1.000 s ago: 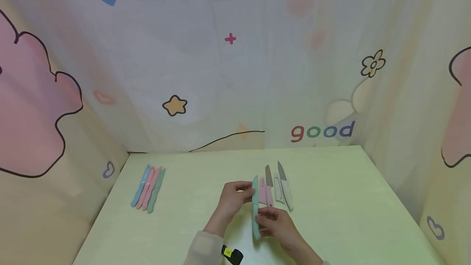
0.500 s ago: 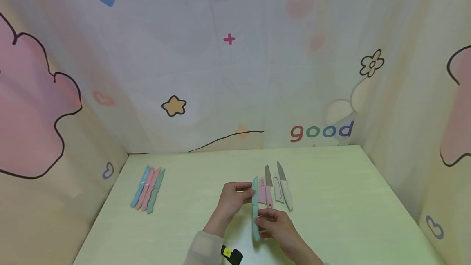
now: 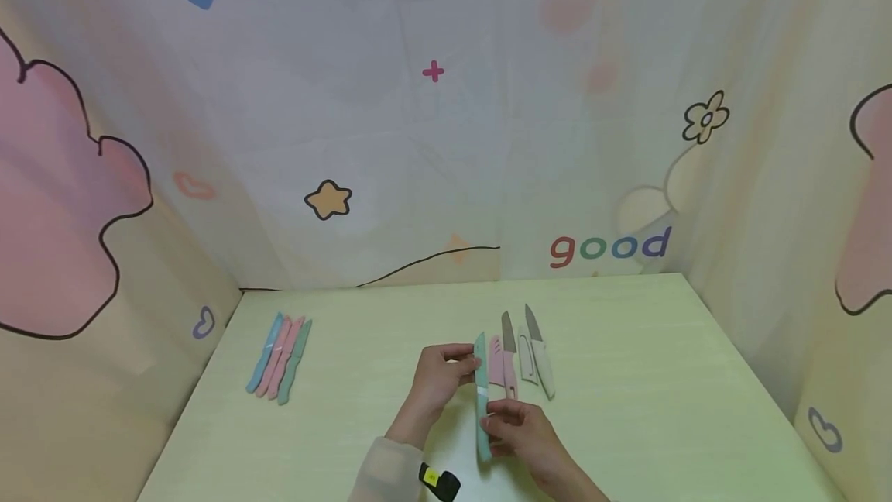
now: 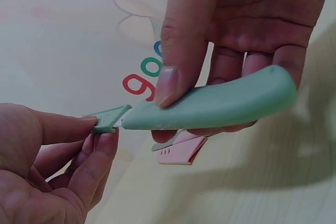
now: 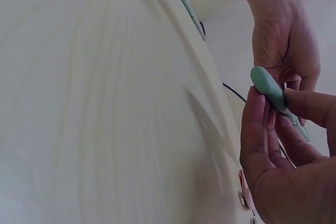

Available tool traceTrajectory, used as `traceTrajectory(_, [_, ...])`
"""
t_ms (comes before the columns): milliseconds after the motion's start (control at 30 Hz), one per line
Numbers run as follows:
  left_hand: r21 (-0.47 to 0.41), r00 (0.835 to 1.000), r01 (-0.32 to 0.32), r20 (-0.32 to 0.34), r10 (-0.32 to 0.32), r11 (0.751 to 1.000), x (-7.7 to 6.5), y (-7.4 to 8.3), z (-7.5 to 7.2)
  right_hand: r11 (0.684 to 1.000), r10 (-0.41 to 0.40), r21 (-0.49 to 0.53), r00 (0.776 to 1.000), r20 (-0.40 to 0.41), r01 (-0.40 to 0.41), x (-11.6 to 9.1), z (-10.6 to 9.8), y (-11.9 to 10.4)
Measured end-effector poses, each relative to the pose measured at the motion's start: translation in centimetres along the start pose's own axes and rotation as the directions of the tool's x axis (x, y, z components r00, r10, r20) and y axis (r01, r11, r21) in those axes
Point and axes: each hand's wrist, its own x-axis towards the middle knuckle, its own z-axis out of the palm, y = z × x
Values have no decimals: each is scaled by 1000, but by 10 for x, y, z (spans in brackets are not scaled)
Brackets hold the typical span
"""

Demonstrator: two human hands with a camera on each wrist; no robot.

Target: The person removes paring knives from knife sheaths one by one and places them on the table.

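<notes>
I can make out only a pale sliver of the blade (image 4: 119, 124); the green sheath (image 3: 481, 353) hides the rest. Behind the green handle (image 4: 215, 103), some of the gripping fingertips are out of my sight, and the head view cuts off both forearms at its lower edge. From the right wrist, the picture is dim, with the far knives clipped to scraps.

The green sheath contains most of that blade. On the table (image 3: 369, 378), a pink sheath (image 3: 495, 362) lies beside a bare-bladed pink knife (image 3: 510, 362), and a white sheath (image 3: 526, 356) beside a bare-bladed white knife (image 3: 541, 359). I see no blades on the four knives (image 3: 286, 362) side by side at far left.

The green knife hangs above the table, between the hands, its long axis running away from the person: sheath tip farthest, handle end nearest. My left hand (image 3: 435, 376) pinches the sheath between thumb and fingers; my right hand (image 3: 526, 434) grips the handle.
</notes>
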Motion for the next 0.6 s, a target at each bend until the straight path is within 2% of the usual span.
traceTrajectory(600, [15,1000,5,6,-5,1000,2,-2,0,1000,-5,30,1000,6,5,-3,3,3])
